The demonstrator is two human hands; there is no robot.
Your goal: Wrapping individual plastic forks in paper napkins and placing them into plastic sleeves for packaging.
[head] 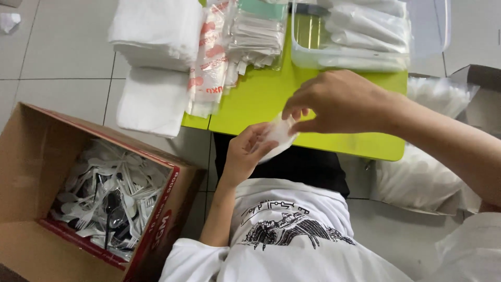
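**Both hands on a small white packet at the near edge of the green bench**

Landmark for all positions: the green bench [271, 99].

Hands. The left hand [245, 154] sits just off the near edge of the bench, over the lap, its fingers [259, 137] curled around the lower end of a small white packet [279, 134]. The right hand [339, 102] lies over the bench's near edge, thumb and forefinger pinched on the packet's upper end. Both hands are therefore closed on the same item; neither is free. Whether the packet is a folded napkin or a thin sleeve cannot be told.

Stock about the bench. On its far left corner, overhanging the floor, lie stacks of white napkins [156, 36]. Beside them, toward the middle of the far side, is a bundle of narrow paper-wrapped sticks in clear film [255, 34]. At the far right stands a clear plastic tub [313, 55] holding white wrapped pieces. On the floor left of the bench, a cardboard box [31, 156] holds loose white plastic cutlery with a few dark pieces. On the floor right of the bench lies a bag of white goods [417, 177].

Progress, as a judgement. One packet is in hand and looks unfinished. The wrapped pieces in the tub may be completed units. Supplies are still plentiful, so much work appears to be left.
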